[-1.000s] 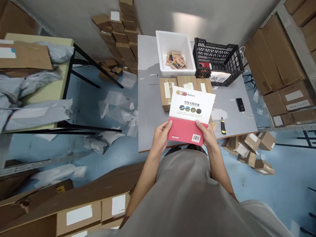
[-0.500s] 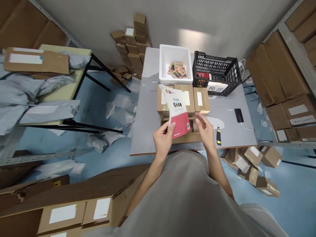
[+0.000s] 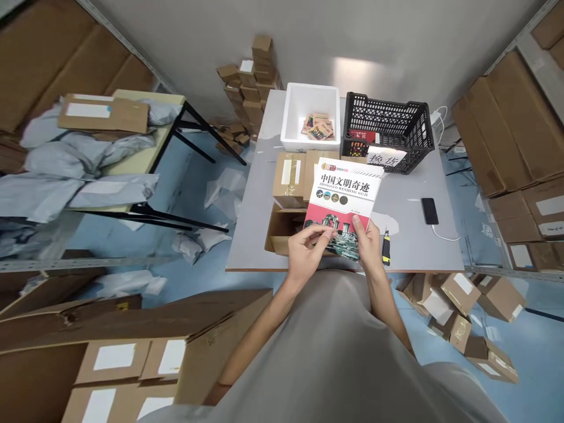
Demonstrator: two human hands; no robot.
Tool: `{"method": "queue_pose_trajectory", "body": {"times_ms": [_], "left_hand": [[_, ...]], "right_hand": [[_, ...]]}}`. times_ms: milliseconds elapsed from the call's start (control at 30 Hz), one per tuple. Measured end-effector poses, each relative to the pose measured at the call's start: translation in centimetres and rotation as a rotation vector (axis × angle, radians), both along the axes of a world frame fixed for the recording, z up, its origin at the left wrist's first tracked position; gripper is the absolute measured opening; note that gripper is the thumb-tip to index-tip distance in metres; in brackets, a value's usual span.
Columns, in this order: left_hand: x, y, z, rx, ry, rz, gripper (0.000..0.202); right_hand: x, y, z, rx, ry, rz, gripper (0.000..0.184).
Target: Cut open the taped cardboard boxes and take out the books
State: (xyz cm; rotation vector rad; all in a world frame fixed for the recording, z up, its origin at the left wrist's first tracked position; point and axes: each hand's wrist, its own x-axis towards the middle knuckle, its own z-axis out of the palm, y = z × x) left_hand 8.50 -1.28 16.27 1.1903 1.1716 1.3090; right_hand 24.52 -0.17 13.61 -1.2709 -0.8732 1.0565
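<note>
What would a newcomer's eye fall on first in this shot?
Probably the red-and-white book, held up in the right hand over the near part of the gray table, with the left hand in front of its lower cover. Next, the black crate and the white bin of small packs stand side by side toward the far edge. At left, gray parcels are heaped on a yellowish table.

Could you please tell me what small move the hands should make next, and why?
Perhaps slide the left hand to the left edge of the book: it hides part of the cover's lower picture, while the right hand grips the right side, thumb on the cover.
</note>
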Motion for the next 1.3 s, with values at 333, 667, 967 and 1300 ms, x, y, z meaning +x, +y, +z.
{"method": "queue_pose_trajectory", "body": {"times_ms": [333,667,967,1300], "left_hand": [[-2.2,1.5,-1.9,-0.011,0.03,0.251,0.034],[-3.7,2.1,-4.0,-0.373,-0.289,-0.093,0.061],[-0.3,-0.8,-2.5,0.031,0.167,0.115,0.045],[-1.9,0.5,-4.0,0.193,0.301,-0.01,0.061]], "right_hand": [[0.8,-0.9,0.7,-0.016,0.104,0.079,0.059],[1.4,-0.1,-1.1,-0.04,-0.037,0.045,0.073],[-1.5,-1.7,0.9,0.049,-0.117,0.17,0.071],[1.1,-1.6,1.1,0.006,-0.108,0.032,0.055]]}}
